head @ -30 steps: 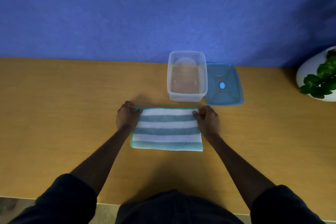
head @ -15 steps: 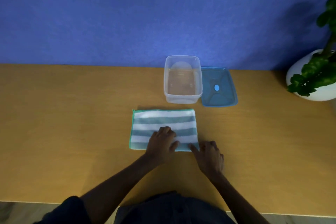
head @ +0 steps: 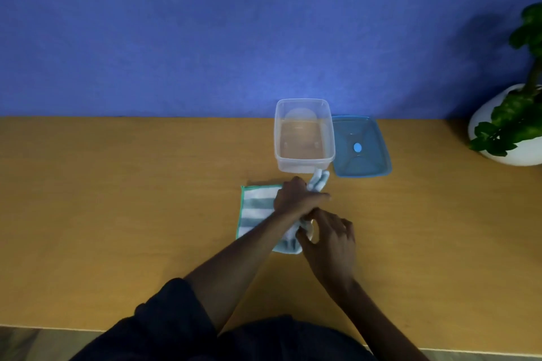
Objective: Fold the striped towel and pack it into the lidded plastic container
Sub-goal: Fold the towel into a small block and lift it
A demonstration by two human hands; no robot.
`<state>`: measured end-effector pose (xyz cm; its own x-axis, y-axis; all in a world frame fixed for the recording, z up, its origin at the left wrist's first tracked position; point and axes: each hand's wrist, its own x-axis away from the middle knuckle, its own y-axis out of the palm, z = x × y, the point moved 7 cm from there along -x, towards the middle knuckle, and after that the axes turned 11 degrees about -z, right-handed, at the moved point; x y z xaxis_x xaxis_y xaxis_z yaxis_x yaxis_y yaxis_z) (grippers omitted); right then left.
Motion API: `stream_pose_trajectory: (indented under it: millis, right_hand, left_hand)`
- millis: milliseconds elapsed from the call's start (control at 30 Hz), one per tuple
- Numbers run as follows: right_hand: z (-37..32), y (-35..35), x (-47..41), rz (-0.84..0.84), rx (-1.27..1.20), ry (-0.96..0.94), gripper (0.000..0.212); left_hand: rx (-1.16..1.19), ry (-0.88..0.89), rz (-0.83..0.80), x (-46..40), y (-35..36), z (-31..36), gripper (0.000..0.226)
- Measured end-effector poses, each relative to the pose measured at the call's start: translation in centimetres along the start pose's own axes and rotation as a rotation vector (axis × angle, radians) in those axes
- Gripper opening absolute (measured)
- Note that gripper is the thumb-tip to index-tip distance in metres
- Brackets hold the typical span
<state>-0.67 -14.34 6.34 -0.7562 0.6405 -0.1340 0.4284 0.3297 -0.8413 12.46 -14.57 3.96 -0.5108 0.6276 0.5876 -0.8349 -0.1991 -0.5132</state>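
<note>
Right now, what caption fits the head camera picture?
Both hands fold the striped towel beside the open plastic container.

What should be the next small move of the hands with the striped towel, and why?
Probably carry the lifted right edge leftward to finish the fold. The left hand holds that edge of the teal-and-white striped towel raised, the right hand is at its near corner, and the clear plastic container stands open.

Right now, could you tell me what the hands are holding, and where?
Both hands, left and right, grip the striped towel at its right edge, lifting it.
</note>
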Motion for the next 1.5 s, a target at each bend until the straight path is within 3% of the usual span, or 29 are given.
stream_pose_trajectory:
  millis: [67, 133, 233, 333, 433, 533, 667, 733, 800, 900, 1033, 1200, 1367, 1500]
  right_hand:
    - [-2.2, 0.6, -0.1, 0.02, 0.067, -0.169, 0.025]
    - [-3.9, 1.7, 0.0, 0.019, 0.099, -0.311, 0.029]
    - [-6.5, 3.9, 0.2, 0.019, 0.105, -0.459, 0.033]
    - [-8.4, 6.5, 0.3, -0.04, 0.153, -0.555, 0.029]
    - [-9.2, 9.6, 0.5, -0.175, 0.21, -0.586, 0.029]
    - [-9.1, 12.1, 0.9, -0.325, 0.242, -0.565, 0.032]
    - [-9.4, 13.6, 1.4, -0.493, 0.256, -0.563, 0.04]
    - [-9.2, 12.4, 0.9, -0.472, 0.092, -0.515, 0.04]
    - [-8.0, 10.3, -0.4, -0.341, -0.066, -0.376, 0.034]
    - [-4.7, 8.4, -2.5, -0.165, -0.108, -0.156, 0.039]
    - [-1.8, 10.6, -3.2, -0.353, 0.022, -0.037, 0.066]
    - [0.1, 13.4, -2.5, -0.528, 0.155, -0.008, 0.072]
    - [0.0, 13.0, -2.9, -0.54, 0.078, 0.022, 0.077]
    - [1.1, 10.9, -2.5, -0.397, -0.051, 0.264, 0.087]
  left_hand:
    - [0.203, 0.04, 0.075, -0.2, -1.7, -1.5, 0.034]
    - [0.413, 0.058, 0.132, 0.4, -3.1, -3.5, 0.023]
    - [0.639, 0.046, 0.123, 1.2, -4.9, -7.4, 0.027]
    - [0.707, 0.022, 0.145, 1.4, -6.2, -11.4, 0.025]
    - [0.66, 0.003, 0.228, 1.5, -7.2, -15.0, 0.024]
    - [0.446, 0.025, 0.316, 1.5, -7.8, -16.8, 0.036]
    - [0.201, 0.045, 0.349, 1.2, -8.1, -17.7, 0.026]
    - [0.134, 0.057, 0.361, 0.9, -7.9, -17.8, 0.03]
    - [0.079, 0.07, 0.389, 1.1, -7.7, -17.7, 0.041]
    - [-0.09, 0.1, 0.477, 2.4, -6.9, -17.2, 0.059]
    - [-0.346, 0.23, 0.441, 3.4, -4.2, -16.7, 0.063]
    - [-0.483, 0.167, 0.297, 1.8, -2.7, -18.2, 0.062]
    - [-0.479, 0.168, 0.294, 1.6, -3.1, -18.0, 0.067]
    - [-0.367, 0.123, 0.358, 2.6, -3.8, -18.3, 0.078]
